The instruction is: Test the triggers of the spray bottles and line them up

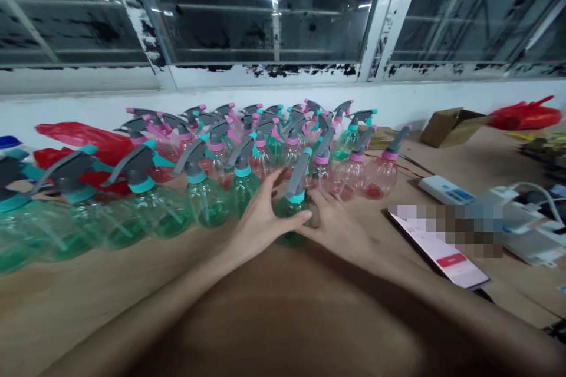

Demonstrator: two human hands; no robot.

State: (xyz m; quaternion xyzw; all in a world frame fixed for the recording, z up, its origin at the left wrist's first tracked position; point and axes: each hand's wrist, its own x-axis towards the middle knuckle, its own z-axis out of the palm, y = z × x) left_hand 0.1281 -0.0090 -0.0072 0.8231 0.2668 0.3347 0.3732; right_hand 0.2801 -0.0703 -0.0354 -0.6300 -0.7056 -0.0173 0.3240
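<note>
A green spray bottle (292,238) with a teal collar and a grey trigger head stands upright on the table in front of me. From its left side my left hand (265,212) curves around the body, the thumb lying across the front. My right hand (338,227) cups the same bottle from the right, and the thumbs meet near its front. The far fingers are partly hidden behind the bottle. Just left of my left hand is another green spray bottle (244,188). Pink-collared bottles, one a clear pink bottle (349,174), stand beyond my right hand.
Green spray bottles (163,212) line the left side, with several more rows behind. A red plastic bag (88,135) lies at left. On the right are a lit phone (442,253), a white power strip (442,188), a cardboard box (451,128) and another red bag (528,115).
</note>
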